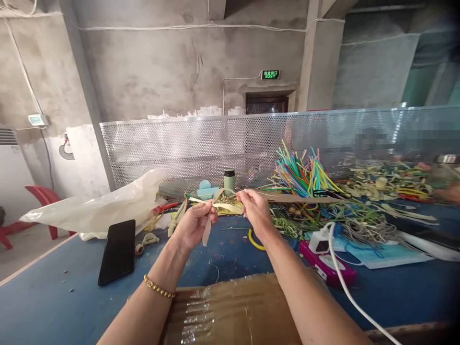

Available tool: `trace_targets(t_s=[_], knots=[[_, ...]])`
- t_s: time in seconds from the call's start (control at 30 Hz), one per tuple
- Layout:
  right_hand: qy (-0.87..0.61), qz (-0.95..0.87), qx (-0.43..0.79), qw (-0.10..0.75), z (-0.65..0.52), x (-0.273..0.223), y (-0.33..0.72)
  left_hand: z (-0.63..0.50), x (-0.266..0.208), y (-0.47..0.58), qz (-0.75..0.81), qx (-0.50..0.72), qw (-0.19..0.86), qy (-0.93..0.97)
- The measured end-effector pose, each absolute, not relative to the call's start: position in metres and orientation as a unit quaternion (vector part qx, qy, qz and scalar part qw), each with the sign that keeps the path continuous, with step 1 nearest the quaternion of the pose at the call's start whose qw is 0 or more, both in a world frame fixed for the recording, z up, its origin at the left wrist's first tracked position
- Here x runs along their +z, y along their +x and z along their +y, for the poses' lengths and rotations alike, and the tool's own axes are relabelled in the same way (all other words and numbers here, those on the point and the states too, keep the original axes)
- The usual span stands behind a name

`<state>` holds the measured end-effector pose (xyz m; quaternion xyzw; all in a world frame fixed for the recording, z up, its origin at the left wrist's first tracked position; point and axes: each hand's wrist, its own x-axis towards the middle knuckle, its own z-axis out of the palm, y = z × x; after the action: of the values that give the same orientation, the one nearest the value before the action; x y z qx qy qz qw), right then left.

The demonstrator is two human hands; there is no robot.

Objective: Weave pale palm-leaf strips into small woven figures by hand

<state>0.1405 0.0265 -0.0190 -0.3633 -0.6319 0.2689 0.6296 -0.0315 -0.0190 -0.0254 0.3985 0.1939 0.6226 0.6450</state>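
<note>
Above the middle of the table, my left hand (pixel 196 223) pinches pale flat ribbon strips (pixel 206 232) where they cross; one end hangs down below the fingers. My right hand (pixel 256 211) is closed at the right end of a cream strip (pixel 230 208) that runs from the left fingers. Its fingertips are partly hidden, but the strip seems to lie between them. A gold bead bracelet (pixel 159 287) is around my left wrist. Behind my hands stands a green bottle with a black lid (pixel 229 182). A yellow curved piece (pixel 254 241) lies below my right hand.
A black phone (pixel 117 252) and white plastic sheeting (pixel 97 206) lie left. Coloured strands (pixel 305 172) and tangled cords (pixel 370 230) pile up right, near a magenta box (pixel 330 268) with a white plug and cable (pixel 339 273). Cardboard (pixel 230 311) covers the front edge; perforated metal (pixel 179 148) stands behind.
</note>
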Motion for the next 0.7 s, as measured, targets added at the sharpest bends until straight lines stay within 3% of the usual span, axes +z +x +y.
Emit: trace_targets(t_s=[0.07,0.2,0.4,0.7], knots=[[-0.349,-0.63,0.296,0.627,0.02,-0.015,0.14,-0.02,-0.022,-0.034,0.164,0.623,0.663,0.381],[-0.274,-0.678,0.413,0.543,0.002,-0.013,0.128,-0.023,-0.018,-0.029,0.192,0.663,0.657,0.303],[-0.189,-0.701,0.421,0.544,-0.009,-0.011,0.117,-0.026,-0.019,-0.023,0.2,0.641,0.649,0.358],[-0.172,-0.643,0.51,0.545,-0.014,-0.008,0.119,-0.03,-0.018,-0.02,0.189,0.633,0.658,0.36]])
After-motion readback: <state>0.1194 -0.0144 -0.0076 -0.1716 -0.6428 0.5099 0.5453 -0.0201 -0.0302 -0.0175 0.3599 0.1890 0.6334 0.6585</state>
